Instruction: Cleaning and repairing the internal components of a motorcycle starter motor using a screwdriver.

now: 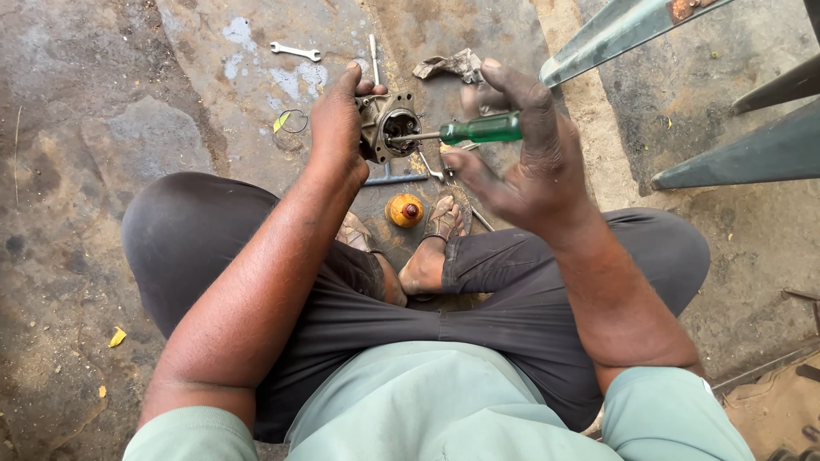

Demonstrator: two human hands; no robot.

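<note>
Carburettor (386, 126), frame centre-top, clamped in L hand (336, 128); R hand (530, 154) grips green screwdriver (465, 131), tip inside bore. Looks mid-unscrewing; next needs steady hold, straight turn w/o slipping. Spanner (295, 52) upper left.

There is only one view, from a camera on the person's head. It looks steeply down over the chest and the folded legs to the concrete floor (102, 128) in front. It is close: the forearms fill the middle, and the left hand (337, 119) and right hand (530, 162) are near the upper centre. No second view shares the scene.
</note>
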